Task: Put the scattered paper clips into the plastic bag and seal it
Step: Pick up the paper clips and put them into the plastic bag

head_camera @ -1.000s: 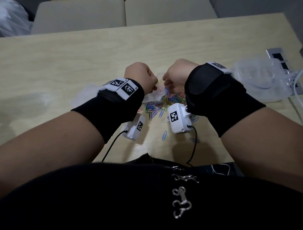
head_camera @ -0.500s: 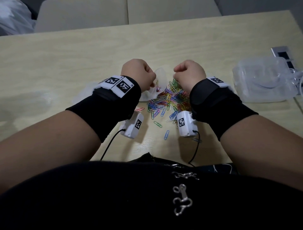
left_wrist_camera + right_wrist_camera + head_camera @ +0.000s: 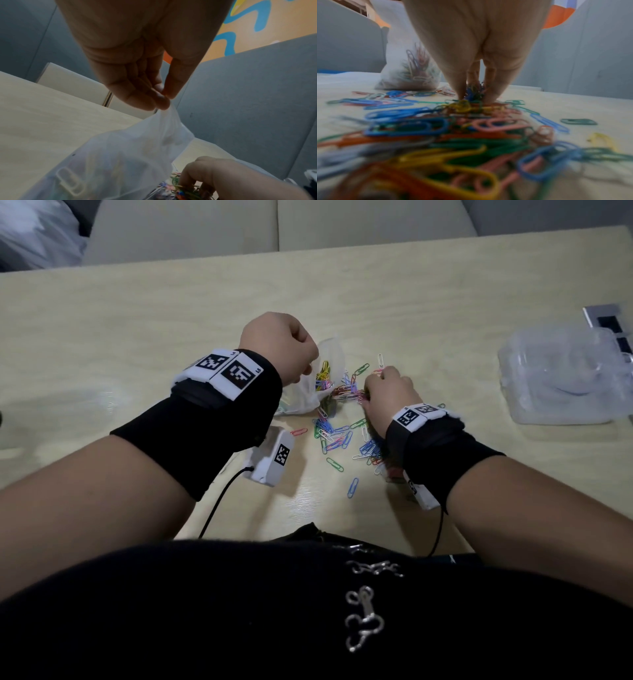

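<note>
A small clear plastic bag point(image 3: 329, 364) stands on the table with coloured paper clips inside, also seen as the bag point(image 3: 130, 155) and the bag point(image 3: 409, 70). My left hand point(image 3: 284, 350) pinches the bag's top edge between thumb and fingertips point(image 3: 163, 100) and holds it up. Coloured paper clips point(image 3: 339, 433) lie scattered in a pile on the table between the hands. My right hand point(image 3: 387, 392) is down on the pile, its fingers point(image 3: 460, 89) curled round a bunch of paper clips point(image 3: 474, 89).
A clear plastic box point(image 3: 561, 378) sits at the right of the table point(image 3: 137, 313), by a power socket panel point(image 3: 606, 320) at the edge. Single clips point(image 3: 352, 487) lie toward the near edge. Beige chairs point(image 3: 274, 227) stand beyond the far side.
My right hand has left the bag's mouth, moved right and down onto the pile, and closed on clips. The left hand keeps holding the bag.
</note>
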Available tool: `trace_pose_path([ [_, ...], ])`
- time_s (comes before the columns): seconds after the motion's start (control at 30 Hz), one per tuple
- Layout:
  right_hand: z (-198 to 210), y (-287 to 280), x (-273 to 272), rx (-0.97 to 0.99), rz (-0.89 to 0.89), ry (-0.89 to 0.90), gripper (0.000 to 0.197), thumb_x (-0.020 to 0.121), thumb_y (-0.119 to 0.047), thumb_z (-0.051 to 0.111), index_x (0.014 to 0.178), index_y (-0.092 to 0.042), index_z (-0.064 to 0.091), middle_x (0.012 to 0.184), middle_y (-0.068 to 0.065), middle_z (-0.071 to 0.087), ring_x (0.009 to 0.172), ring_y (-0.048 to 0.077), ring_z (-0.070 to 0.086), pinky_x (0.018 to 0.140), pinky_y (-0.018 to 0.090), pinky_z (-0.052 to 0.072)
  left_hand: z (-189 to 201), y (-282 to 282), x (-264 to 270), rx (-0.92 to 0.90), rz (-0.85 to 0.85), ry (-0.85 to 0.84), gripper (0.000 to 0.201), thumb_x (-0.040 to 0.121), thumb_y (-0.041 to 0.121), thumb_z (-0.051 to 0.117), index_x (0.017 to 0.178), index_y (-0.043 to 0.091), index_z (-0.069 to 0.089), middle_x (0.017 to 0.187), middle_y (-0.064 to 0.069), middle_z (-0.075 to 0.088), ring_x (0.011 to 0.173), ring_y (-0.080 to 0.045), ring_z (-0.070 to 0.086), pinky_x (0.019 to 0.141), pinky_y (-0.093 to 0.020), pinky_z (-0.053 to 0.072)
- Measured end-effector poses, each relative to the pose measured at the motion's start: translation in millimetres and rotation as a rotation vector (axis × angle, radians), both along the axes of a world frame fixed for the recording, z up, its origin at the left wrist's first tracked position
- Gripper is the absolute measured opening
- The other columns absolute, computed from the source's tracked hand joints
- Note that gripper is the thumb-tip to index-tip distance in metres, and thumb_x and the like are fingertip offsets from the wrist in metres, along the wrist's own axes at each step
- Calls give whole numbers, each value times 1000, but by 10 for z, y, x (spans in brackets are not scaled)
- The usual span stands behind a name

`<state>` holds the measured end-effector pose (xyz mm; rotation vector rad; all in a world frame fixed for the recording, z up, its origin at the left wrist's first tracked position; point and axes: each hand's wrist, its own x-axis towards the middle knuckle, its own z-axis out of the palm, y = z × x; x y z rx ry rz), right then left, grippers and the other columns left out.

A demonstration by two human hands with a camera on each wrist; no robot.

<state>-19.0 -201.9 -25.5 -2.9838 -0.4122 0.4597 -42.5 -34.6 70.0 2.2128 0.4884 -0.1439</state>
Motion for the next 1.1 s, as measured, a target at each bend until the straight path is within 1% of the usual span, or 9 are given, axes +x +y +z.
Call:
trace_pose_path([
  [0.3, 338, -151, 180, 122, -153, 51, 25, 89, -26, 65, 109, -12, 70, 113, 12, 69, 106, 29, 62, 87, 25, 45, -48, -80, 57, -45, -1, 27, 20, 79, 10, 56, 84, -3, 70, 64, -6, 72, 71, -25, 73, 78, -46, 60],
  [0.43, 583, -163, 260, 320, -332, 28, 26, 81, -33, 74, 100, -16, 75, 104, 4, 73, 101, 23, 66, 80, 22, 43, -52, -126, 91, -12, -14, 30, 18, 78, 11, 58, 80, -2, 70, 59, 2, 71, 67, -23, 73, 77, -41, 61],
  [0.5, 681, -108, 295, 505, -416, 92, 20, 76, -29, 79, 91, -16, 75, 89, 4, 74, 91, 23, 71, 84, 29, 54, -53, -155, 110, 18, -35, 42, 14, 80, 12, 58, 69, 6, 67, 50, 5, 68, 60, -19, 70, 73, -34, 59],
  [0.57, 803, -44, 271, 674, -474, 186, 13, 76, -20, 81, 85, -18, 71, 73, -1, 67, 71, 18, 69, 67, 23, 58, -52, -179, 121, 58, -51, 37, 20, 81, 13, 58, 61, 15, 60, 42, 11, 62, 53, -12, 66, 66, -25, 56],
  [0.7, 877, 73, 209, 606, -386, 341, 9, 81, -21, 74, 88, -20, 68, 72, -6, 63, 47, 1, 62, 47, 12, 50, -39, -222, 106, 122, -94, 23, 23, 80, 13, 56, 58, 14, 61, 45, 20, 61, 51, -7, 63, 58, -18, 51],
  [0.8, 845, 260, 198, 404, -360, 317, 11, 82, -26, 72, 81, -15, 71, 68, 1, 65, 63, 15, 64, 66, 22, 53, -34, -257, 72, 156, -141, 21, 21, 81, 13, 53, 64, 12, 66, 46, 11, 65, 65, -15, 70, 66, -26, 56],
  [0.9, 916, 358, 129, 324, -301, 232, 20, 87, -20, 61, 69, -11, 60, 72, 7, 59, 77, 25, 57, 59, 25, 38, -47, -253, 52, 152, -148, 22, 23, 80, 12, 53, 61, 11, 64, 61, -2, 72, 76, -21, 74, 70, -29, 57],
  [0.97, 995, 374, 140, 279, -221, 310, 14, 93, -13, 55, 83, -7, 63, 87, 10, 63, 91, 30, 62, 65, 25, 40, -47, -232, 52, 150, -127, 25, 26, 79, 12, 53, 54, 14, 60, 52, 4, 66, 75, -22, 74, 69, -28, 56],
  [1.1, 1011, 336, 169, 586, -361, 428, 12, 89, -11, 53, 98, -16, 61, 87, 5, 72, 86, 25, 69, 79, 33, 59, -41, -202, 57, 104, -101, 32, 26, 79, 11, 53, 54, 15, 57, 67, -1, 72, 76, -24, 74, 75, -32, 58],
])
